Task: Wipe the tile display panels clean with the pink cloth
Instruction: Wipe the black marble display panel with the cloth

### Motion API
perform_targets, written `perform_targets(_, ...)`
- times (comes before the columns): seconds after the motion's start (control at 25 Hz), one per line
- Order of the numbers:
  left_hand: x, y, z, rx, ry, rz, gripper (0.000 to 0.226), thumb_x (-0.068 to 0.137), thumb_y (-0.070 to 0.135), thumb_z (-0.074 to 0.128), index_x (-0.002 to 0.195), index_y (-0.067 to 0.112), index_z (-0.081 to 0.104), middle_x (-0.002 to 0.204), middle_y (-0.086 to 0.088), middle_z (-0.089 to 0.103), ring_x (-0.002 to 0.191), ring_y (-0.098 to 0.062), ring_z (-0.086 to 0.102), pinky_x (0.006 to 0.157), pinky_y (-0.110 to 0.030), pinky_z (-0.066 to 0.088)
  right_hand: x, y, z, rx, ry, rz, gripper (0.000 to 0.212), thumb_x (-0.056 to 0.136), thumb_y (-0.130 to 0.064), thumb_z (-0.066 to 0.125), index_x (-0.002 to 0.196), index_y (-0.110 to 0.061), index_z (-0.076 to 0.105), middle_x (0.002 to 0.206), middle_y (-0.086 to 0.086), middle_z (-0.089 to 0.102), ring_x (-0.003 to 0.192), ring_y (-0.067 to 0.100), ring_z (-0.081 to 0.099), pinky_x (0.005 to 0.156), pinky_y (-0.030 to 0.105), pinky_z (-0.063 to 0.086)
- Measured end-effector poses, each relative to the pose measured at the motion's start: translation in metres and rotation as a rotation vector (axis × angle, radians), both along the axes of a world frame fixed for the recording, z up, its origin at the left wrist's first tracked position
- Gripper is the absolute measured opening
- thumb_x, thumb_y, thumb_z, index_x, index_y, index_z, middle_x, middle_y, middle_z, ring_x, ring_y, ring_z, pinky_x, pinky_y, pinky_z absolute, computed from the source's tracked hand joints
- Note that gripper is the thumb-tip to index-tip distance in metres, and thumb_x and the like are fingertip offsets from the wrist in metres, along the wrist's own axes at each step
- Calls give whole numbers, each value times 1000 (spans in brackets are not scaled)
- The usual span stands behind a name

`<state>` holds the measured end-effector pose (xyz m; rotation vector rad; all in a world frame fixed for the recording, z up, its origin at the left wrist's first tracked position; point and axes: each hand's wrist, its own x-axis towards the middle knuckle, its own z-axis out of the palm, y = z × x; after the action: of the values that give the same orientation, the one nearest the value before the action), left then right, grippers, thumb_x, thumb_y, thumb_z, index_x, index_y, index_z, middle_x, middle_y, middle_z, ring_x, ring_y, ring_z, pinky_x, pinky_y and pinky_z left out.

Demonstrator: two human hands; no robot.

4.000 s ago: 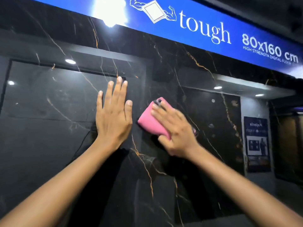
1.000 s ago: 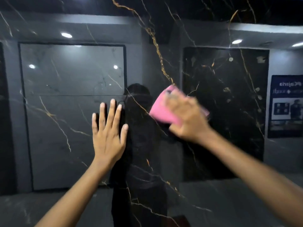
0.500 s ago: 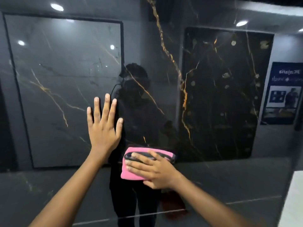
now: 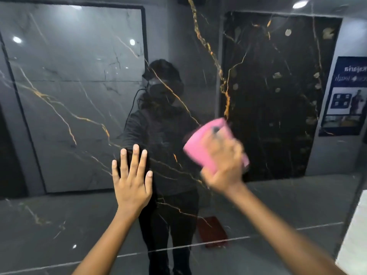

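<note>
Glossy black gold-veined tile panel [image 4: 198,56] mirrors a grey showroom. Left hand [image 4: 132,181] lies flat on it, fingers spread; right hand [image 4: 223,165], blurred, presses the pink cloth [image 4: 200,149] against it.

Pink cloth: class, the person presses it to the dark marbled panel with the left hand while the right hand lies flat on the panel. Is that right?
Not quite: the hands are swapped. In the head view, the right hand presses the pink cloth to the dark marbled panel, while the left hand lies flat on the panel.
</note>
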<state>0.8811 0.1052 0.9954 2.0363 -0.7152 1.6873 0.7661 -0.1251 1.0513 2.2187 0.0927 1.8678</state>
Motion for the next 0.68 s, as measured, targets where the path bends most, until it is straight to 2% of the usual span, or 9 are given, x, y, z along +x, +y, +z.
perform_targets(0.08, 1, 3, 5, 22, 3, -5, 55, 103, 37, 22, 156, 23, 12, 163, 6, 0, 151, -22, 0, 120, -44, 1, 3, 49, -102, -494, 366, -5, 85, 64, -37, 66, 144, -22, 40, 155, -3, 31, 147, 19, 20, 116, 43, 17)
perform_targets(0.16, -3, 5, 7, 6, 33, -15, 55, 103, 36, 24, 155, 23, 14, 163, 7, -1, 151, -21, 0, 120, -44, 0, -1, 54, -141, -782, 565, 1, 82, 71, -40, 66, 146, -26, 36, 155, -9, 35, 149, 15, 14, 120, 44, 3)
perform_targets(0.24, -14, 3, 0, -53, 105, -74, 56, 101, 35, 29, 155, 23, 17, 163, 10, -1, 151, -19, -1, 121, -42, -3, -7, 26, -101, -687, 487, 61, 76, 72, -35, 59, 144, -24, 38, 148, -5, 46, 142, 17, 30, 120, 41, 9)
perform_targets(0.36, -24, 0, -41, 82, 79, -101, 55, 103, 39, 23, 156, 29, 10, 163, 11, 0, 151, -18, 0, 120, -41, -2, -32, -55, 20, -37, 126, -13, 77, 66, -28, 58, 140, -17, 39, 138, 12, 55, 127, 30, 48, 105, 47, 37)
perform_targets(0.44, -12, 2, -56, 188, 8, -42, 54, 105, 39, 19, 156, 28, 8, 164, 7, 0, 151, -20, 0, 120, -43, 0, -54, -108, 87, 355, -67, -9, 74, 76, -30, 56, 146, -17, 36, 150, 10, 42, 140, 25, 36, 110, 49, 33)
perform_targets(0.48, -5, 3, -59, 188, -10, -24, 54, 105, 38, 20, 156, 26, 9, 164, 5, 1, 151, -22, 1, 120, -44, 1, -53, -115, 95, 461, -147, 9, 72, 80, -32, 54, 149, -17, 35, 155, 6, 35, 145, 19, 26, 114, 48, 27)
perform_targets(0.52, -2, 3, -62, 174, -18, -12, 54, 105, 38, 21, 156, 25, 10, 164, 3, 2, 151, -23, 2, 120, -44, 1, -47, -107, 85, 503, -204, 8, 72, 81, -31, 52, 150, -17, 35, 157, 5, 31, 147, 17, 21, 114, 45, 23)
perform_targets(0.6, -1, 1, -64, 165, -45, 11, 54, 105, 37, 22, 156, 24, 12, 164, 2, 3, 151, -24, 2, 120, -45, 2, -24, -65, 17, 437, -176, -21, 78, 73, -30, 52, 148, -15, 35, 156, 9, 30, 144, 25, 27, 108, 43, 29)
perform_targets(0.68, -1, 1, -63, 177, -56, -12, 54, 105, 36, 23, 156, 24, 11, 164, 3, 2, 151, -23, 1, 120, -44, 1, -9, -2, -95, -34, 197, -43, 81, 68, -33, 54, 144, -15, 35, 151, 9, 31, 131, 29, 45, 95, 47, 44)
